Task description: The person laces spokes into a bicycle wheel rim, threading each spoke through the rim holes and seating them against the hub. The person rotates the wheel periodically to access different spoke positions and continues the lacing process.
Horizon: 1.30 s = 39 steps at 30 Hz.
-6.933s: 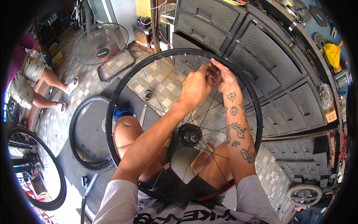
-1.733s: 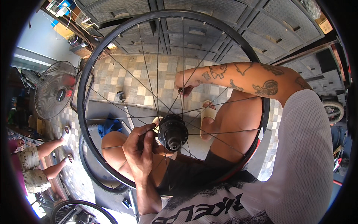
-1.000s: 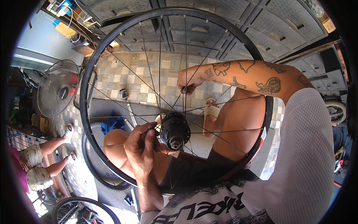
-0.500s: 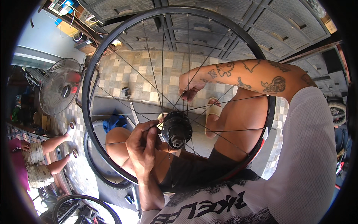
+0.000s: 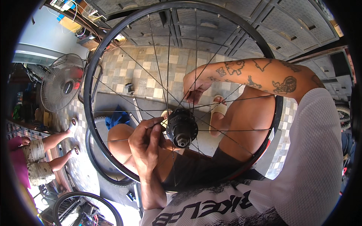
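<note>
A bicycle wheel with a black rim (image 5: 89, 86) and thin dark spokes lies across my lap. Its black hub (image 5: 182, 128) sits in the middle, axle end facing me. Just left of the hub, my left hand (image 5: 145, 143) has thumb and index finger pinched on a spoke close to the flange. My right hand (image 5: 196, 90) hangs above the hub, bent down at the wrist with the fingers curled together among the spokes. Whether those fingers grip a spoke is hard to make out. My tattooed right forearm (image 5: 245, 77) reaches in from the right.
Grey drawers (image 5: 211, 34) line the far side. At the left stand a fan (image 5: 62, 83) and another person's legs (image 5: 56, 145). A tyre (image 5: 92, 158) lies beside my knee, another wheel (image 5: 60, 199) at lower left. A small spool-shaped part (image 5: 129, 88) rests on the tiled floor.
The wheel and hub appear slightly higher and further right in view, along with my right arm. Both hands keep nearly the same pose.
</note>
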### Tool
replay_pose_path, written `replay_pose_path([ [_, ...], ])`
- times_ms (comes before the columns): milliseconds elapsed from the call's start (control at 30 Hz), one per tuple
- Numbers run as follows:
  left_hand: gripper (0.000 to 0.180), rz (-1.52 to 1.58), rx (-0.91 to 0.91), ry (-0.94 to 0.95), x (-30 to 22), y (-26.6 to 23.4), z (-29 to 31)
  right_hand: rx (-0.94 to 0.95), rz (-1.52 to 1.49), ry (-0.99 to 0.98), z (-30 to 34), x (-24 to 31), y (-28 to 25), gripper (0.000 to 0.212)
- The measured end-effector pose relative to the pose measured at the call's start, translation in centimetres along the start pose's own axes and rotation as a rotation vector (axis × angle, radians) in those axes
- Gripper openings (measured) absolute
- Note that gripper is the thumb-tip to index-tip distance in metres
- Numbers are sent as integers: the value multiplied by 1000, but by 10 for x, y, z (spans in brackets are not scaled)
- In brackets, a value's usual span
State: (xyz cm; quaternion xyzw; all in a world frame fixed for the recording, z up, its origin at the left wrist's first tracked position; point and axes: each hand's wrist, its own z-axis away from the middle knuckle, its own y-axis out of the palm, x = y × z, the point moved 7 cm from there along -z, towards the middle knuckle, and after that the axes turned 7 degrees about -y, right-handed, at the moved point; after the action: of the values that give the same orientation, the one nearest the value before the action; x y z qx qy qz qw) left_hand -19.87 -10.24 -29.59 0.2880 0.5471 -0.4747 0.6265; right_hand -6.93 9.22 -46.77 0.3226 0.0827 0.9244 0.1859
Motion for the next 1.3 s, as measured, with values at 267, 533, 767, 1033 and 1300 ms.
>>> replay_pose_path([
  [267,17,1,19,41,-5,0,-1,53,-46,-51,8,9,4,16],
  [533,50,-110,-286,497,-55,-2,22,185,146,52,17,16,11,24],
  [767,38,-861,-153,708,-115,45,52,512,336,196,37,13,24,32],
  [1033,19,-775,-232,736,-115,47,50,265,787,268,66,29,5,61],
  [1300,32,-317,-322,1050,-142,17,99,-475,1300,-11,163,57,-18,47],
])
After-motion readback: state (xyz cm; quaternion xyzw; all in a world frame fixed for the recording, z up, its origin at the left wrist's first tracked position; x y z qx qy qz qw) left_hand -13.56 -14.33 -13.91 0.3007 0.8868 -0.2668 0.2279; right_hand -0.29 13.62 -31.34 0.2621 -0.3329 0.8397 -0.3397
